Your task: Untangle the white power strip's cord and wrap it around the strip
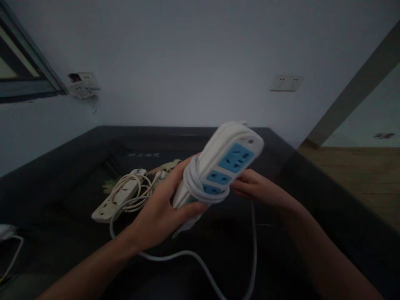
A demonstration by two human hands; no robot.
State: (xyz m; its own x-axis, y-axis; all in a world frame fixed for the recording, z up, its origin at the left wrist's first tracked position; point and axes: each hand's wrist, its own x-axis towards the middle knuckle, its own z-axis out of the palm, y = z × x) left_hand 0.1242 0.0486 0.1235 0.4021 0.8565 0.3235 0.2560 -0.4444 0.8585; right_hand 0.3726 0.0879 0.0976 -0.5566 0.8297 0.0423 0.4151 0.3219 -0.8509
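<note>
My left hand [165, 208] grips a white power strip [208, 162] with blue socket panels, held tilted above the dark table. A few turns of white cord [193, 183] wrap around the strip's lower half. Beside the strip's right edge, my right hand [256, 187] has its fingers closed on the cord, partly hidden behind the strip. From that hand a loose length of power cord [254, 241] hangs down, loops toward the front and runs left past my left wrist. A second white power strip [117, 198], with its cord coiled on top, lies on the table at left.
The dark table [218, 254] stands against a pale wall with a wall socket [286, 83] at right and more wall sockets [83, 85] at left. A white object with a cord [8, 231] lies at the left edge. Wooden floor [353, 166] shows at right.
</note>
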